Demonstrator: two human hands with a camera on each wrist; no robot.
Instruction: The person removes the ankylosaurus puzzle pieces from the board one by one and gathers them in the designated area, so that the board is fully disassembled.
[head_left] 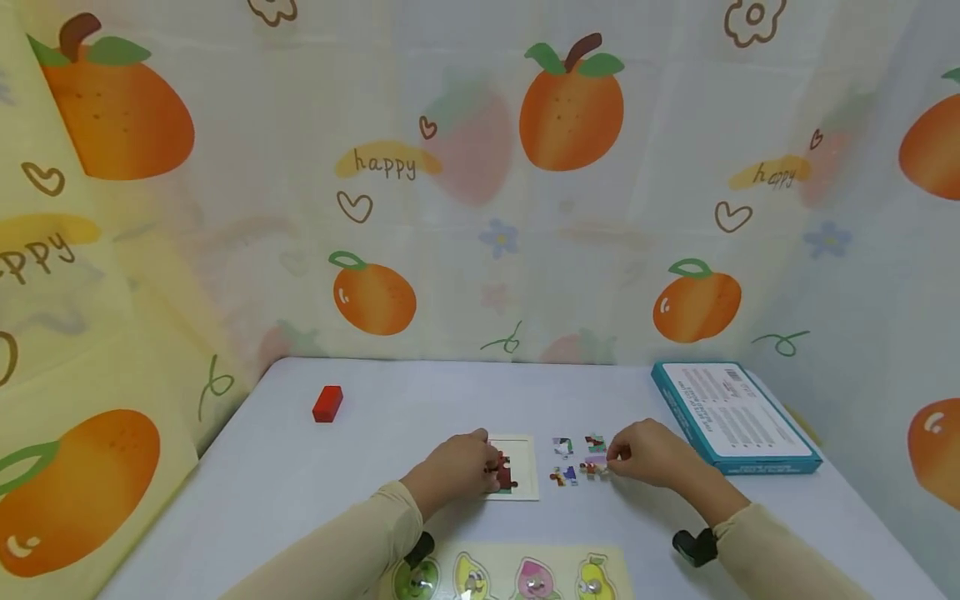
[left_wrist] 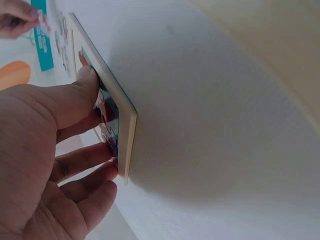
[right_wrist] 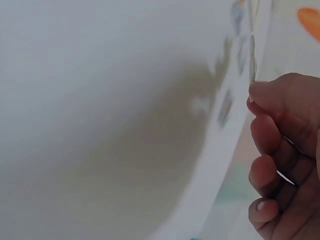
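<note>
In the head view my left hand point(head_left: 456, 468) rests over a square jigsaw tray point(head_left: 529, 468) with a pale border. Joined dark red and green pieces point(head_left: 505, 477) show inside it, partly hidden by the fingers. The left wrist view shows the thumb point(left_wrist: 86, 75) and several bent fingertips touching the pieces near the tray's rim point(left_wrist: 127, 120). Right of the tray, my right hand point(head_left: 654, 454) pinches a jigsaw piece point(right_wrist: 252, 57) between thumb and forefinger, above the table. Loose jigsaw pieces point(head_left: 562, 447) lie between tray and right hand.
A teal and white box point(head_left: 738, 412) lies at the right rear of the table. A red block point(head_left: 327, 403) is at the back left. A cream board point(head_left: 495, 575) with fruit shapes sits at the front edge. Printed cloth point(head_left: 480, 250) hangs behind.
</note>
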